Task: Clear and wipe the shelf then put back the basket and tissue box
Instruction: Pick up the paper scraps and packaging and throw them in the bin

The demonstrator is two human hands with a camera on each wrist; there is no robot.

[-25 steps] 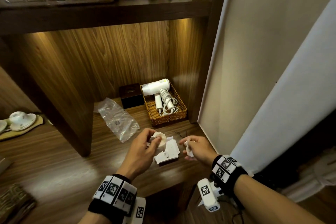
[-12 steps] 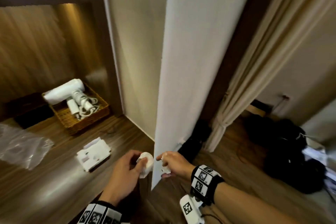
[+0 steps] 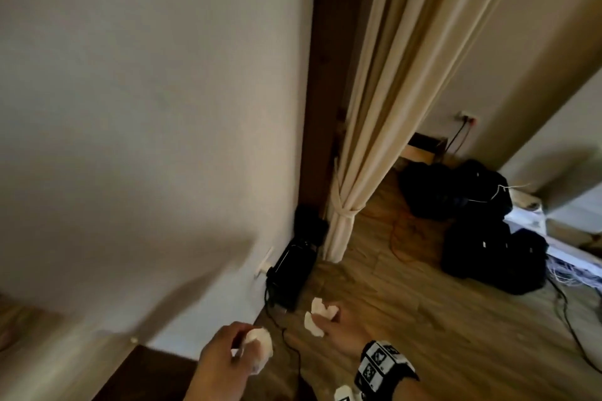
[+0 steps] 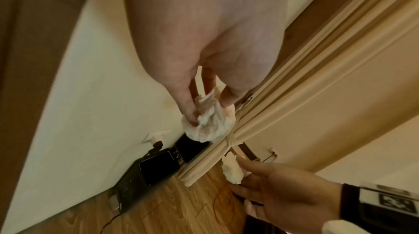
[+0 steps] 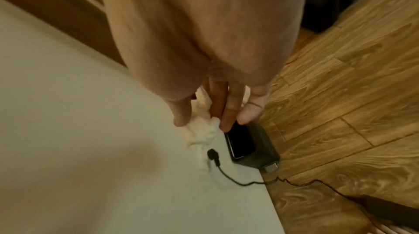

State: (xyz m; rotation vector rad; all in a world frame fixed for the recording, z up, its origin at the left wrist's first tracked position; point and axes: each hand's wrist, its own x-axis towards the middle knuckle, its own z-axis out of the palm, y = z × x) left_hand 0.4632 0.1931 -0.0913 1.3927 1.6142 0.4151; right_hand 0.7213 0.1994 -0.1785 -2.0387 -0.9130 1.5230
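Observation:
My left hand pinches a crumpled white tissue wad between thumb and fingers; the left wrist view shows that wad bunched at the fingertips. My right hand holds a second scrap of crumpled tissue, pinched in its fingers. Both hands hang low over the wooden floor beside a white wall. The shelf, the basket and the tissue box are out of view.
A white wall fills the left. A black device with a cable plugged into the wall stands on the floor by it. A tied beige curtain hangs ahead. Black bags lie on the wooden floor at the right.
My view has swung right, away from the shelf with the basket, to the wall, curtain and floor. Both hands kept their tissue wads and moved with the turn.

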